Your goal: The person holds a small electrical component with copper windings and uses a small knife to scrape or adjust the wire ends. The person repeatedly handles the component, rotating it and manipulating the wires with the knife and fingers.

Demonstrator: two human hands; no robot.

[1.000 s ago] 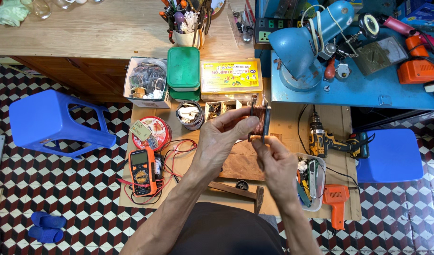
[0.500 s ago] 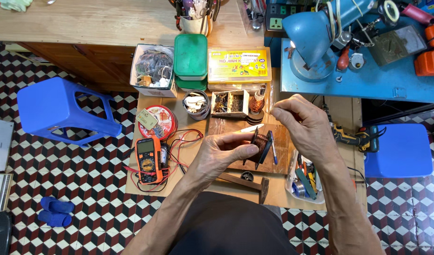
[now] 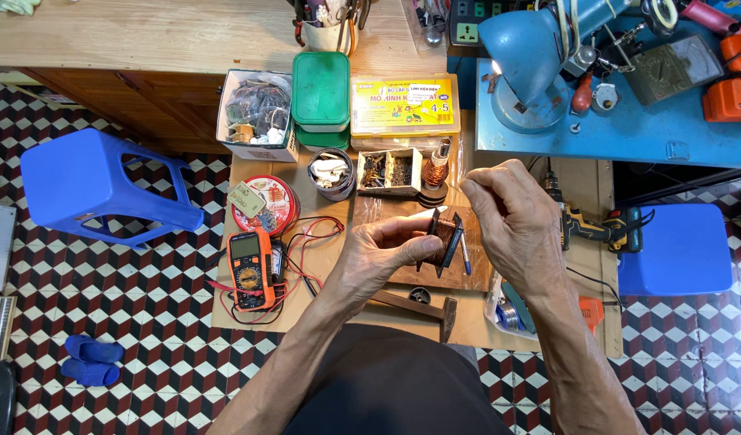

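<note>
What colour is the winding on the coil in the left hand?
Coppery brown, on the coil held by the left hand; head view.

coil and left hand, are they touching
Touching. The head view shows the left hand gripping the copper coil, its fingertips pressed against the coil's side with no gap. The right hand is raised beside it.

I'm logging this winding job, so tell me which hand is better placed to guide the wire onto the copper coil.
Probably the right hand: its fingers are pinched just above the copper coil and free to move, while the left hand grips the coil and steadies it.
</note>
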